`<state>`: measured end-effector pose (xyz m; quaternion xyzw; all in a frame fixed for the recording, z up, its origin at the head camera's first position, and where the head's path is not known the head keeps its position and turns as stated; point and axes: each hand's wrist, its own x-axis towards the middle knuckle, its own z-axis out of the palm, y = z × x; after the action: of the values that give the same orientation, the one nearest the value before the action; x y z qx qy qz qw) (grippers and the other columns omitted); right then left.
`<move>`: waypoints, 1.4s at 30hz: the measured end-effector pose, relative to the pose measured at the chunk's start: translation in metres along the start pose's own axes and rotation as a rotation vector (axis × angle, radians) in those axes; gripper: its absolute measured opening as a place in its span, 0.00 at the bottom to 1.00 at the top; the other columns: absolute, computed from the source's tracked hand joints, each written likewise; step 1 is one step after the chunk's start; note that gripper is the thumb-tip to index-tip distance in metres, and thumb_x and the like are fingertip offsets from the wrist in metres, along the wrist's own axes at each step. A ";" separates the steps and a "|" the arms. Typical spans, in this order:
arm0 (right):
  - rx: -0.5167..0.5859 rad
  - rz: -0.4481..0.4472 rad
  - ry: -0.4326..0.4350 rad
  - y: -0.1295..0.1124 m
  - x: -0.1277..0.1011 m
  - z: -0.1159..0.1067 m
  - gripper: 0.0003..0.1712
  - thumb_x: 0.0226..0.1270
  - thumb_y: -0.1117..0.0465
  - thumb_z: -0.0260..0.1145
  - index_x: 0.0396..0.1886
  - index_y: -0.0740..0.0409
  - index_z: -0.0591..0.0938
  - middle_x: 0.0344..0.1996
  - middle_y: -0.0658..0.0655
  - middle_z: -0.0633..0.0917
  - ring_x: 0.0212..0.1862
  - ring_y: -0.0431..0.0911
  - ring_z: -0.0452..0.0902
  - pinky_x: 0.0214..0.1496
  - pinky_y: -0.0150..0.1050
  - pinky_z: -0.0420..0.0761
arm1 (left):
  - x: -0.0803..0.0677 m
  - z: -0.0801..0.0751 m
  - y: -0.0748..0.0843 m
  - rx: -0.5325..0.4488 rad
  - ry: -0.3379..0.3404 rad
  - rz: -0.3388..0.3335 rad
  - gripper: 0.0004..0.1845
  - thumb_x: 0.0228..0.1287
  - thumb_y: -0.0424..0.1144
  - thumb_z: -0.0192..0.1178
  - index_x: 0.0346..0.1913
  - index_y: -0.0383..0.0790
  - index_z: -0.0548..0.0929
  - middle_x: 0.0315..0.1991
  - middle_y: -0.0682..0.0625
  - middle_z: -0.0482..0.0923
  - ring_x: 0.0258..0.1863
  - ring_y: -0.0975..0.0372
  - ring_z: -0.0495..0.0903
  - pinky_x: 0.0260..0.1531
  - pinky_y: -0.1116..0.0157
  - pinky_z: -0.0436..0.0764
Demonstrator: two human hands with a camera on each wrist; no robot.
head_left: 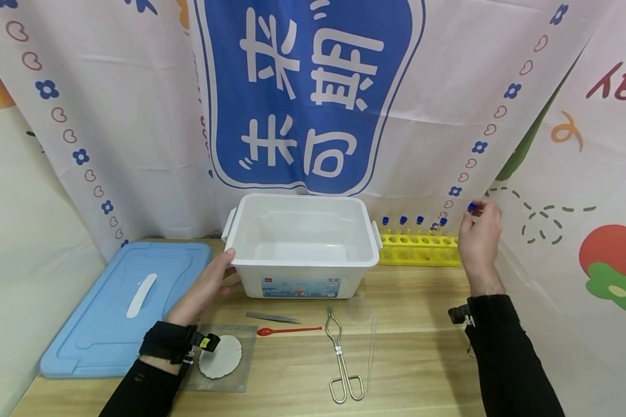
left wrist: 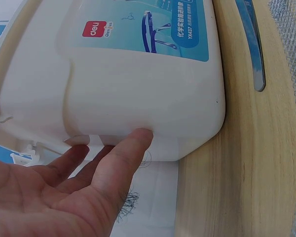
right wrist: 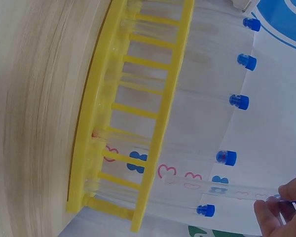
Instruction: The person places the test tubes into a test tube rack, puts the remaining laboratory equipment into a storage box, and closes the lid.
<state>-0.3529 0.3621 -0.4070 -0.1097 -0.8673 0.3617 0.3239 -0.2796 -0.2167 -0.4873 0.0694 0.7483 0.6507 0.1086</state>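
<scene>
A white storage box (head_left: 302, 243) stands open at the table's middle. My left hand (head_left: 226, 269) rests flat against its front left corner, with the thumb (left wrist: 133, 148) pressed to the wall of the box (left wrist: 138, 74) and the fingers straight. Behind the box's right side stands a yellow tube rack (head_left: 419, 249) holding several blue-capped glass tubes. My right hand (head_left: 475, 211) is above the rack's right end and pinches one blue-capped tube (right wrist: 227, 188) at its top. In the right wrist view that tube lies raised over the rack (right wrist: 138, 113), its cap hidden by my right hand (right wrist: 281, 197).
A blue lid (head_left: 130, 301) lies left of the box. In front of the box lie tweezers (head_left: 273, 317), a red spoon (head_left: 287, 330), metal tongs (head_left: 341, 359), a glass dropper (head_left: 371, 347) and a wire gauze with a white disc (head_left: 220, 356). Printed cloth hangs behind.
</scene>
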 end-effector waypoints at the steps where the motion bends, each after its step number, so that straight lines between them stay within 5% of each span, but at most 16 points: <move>1: -0.003 0.007 -0.007 0.001 0.001 0.001 0.24 0.99 0.65 0.53 0.85 0.63 0.70 0.81 0.70 0.76 0.81 0.63 0.78 0.83 0.60 0.87 | 0.000 0.000 0.000 0.001 0.000 0.000 0.47 0.97 0.66 0.36 0.99 0.39 0.39 0.96 0.28 0.43 0.96 0.26 0.47 0.84 0.25 0.70; 42: -0.065 0.070 -0.190 0.051 0.000 0.032 0.23 0.97 0.68 0.52 0.83 0.69 0.70 0.76 0.75 0.76 0.77 0.69 0.77 0.77 0.66 0.89 | 0.000 -0.001 -0.001 -0.003 -0.011 0.012 0.47 0.98 0.67 0.35 0.99 0.38 0.42 0.96 0.27 0.46 0.96 0.28 0.48 0.86 0.26 0.68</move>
<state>-0.3753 0.3809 -0.4596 -0.1157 -0.9011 0.3531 0.2233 -0.2799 -0.2176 -0.4882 0.0773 0.7464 0.6519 0.1092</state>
